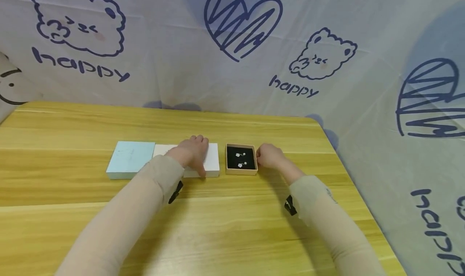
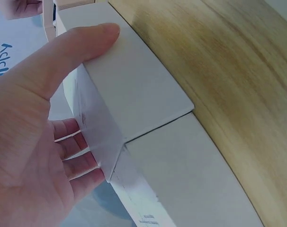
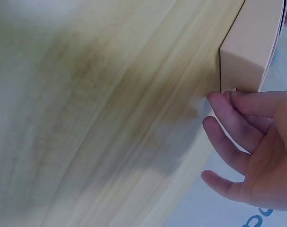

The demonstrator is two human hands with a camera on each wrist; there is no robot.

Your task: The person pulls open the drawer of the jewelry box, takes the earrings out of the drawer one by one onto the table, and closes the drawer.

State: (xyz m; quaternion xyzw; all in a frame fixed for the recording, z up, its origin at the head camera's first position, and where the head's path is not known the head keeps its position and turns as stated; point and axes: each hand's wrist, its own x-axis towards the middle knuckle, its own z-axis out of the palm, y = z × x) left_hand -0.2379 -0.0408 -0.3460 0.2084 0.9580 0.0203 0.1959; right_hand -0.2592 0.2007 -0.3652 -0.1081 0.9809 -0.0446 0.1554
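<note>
My left hand [image 1: 190, 151] spans a white box [image 1: 213, 159] and grips it from above. Its thumb [image 2: 98, 40] lies along the near side face, and the other fingers reach over to the far edge. A second white box [image 2: 195, 179] sits against its left end, mostly hidden by my hand in the head view. To the right is a small tan jewelry box [image 1: 241, 172] with a black lining, holding a pair of earrings [image 1: 240, 160] with white flowers and pearls. My right hand [image 1: 270, 155] is at its right side, thumb and index fingertips together against the end wall.
A light blue box [image 1: 131, 157] stands at the left end of the row. The boxes line up across the wooden table [image 1: 232, 227], with a narrow gap before the jewelry box. Behind the table hangs a white cloth [image 1: 174, 38] printed with bears and hearts.
</note>
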